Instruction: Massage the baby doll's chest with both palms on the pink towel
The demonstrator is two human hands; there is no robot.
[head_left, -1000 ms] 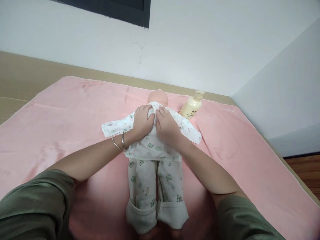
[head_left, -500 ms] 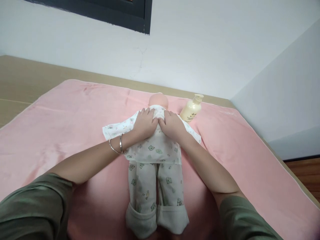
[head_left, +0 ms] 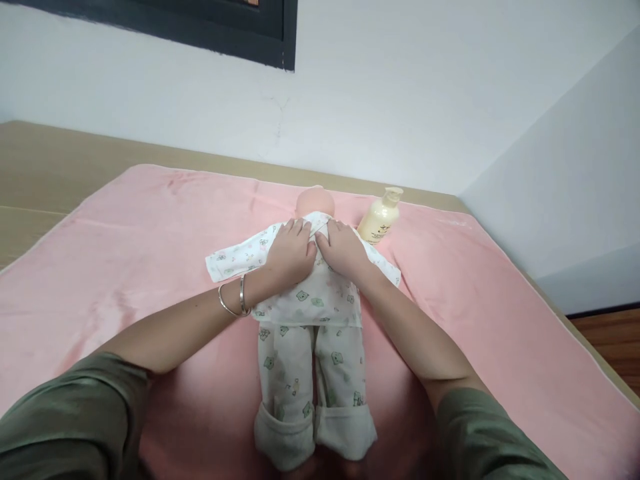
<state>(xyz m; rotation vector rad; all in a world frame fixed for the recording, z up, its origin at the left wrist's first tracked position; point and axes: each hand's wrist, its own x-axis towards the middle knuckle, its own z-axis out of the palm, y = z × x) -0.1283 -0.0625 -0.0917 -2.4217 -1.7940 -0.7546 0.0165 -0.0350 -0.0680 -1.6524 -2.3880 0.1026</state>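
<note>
A baby doll (head_left: 315,201) lies on a pink blanket, its head pointing away from me. It wears a white printed top (head_left: 310,303) and matching trousers (head_left: 290,367) with turned-up cuffs. My left hand (head_left: 291,250) rests flat on the left side of the doll's upper body, fingers stretched toward its head. Mirroring it, my right hand (head_left: 344,250) lies flat on the right side. The two thumbs are close together near the middle, a small gap between them. Two bracelets circle my left wrist. The cloth under both palms is hidden.
A cream pump bottle (head_left: 380,217) stands on the pink blanket (head_left: 170,233), right of the doll's head. Under the blanket is a wooden surface (head_left: 60,157) reaching to a white wall (head_left: 375,100). A dark frame (head_left: 240,33) is set in the wall.
My hands stay on the doll's upper body; the thumbs have drawn slightly apart and the cloth near the collar shows a fold. The view has shifted slightly.
</note>
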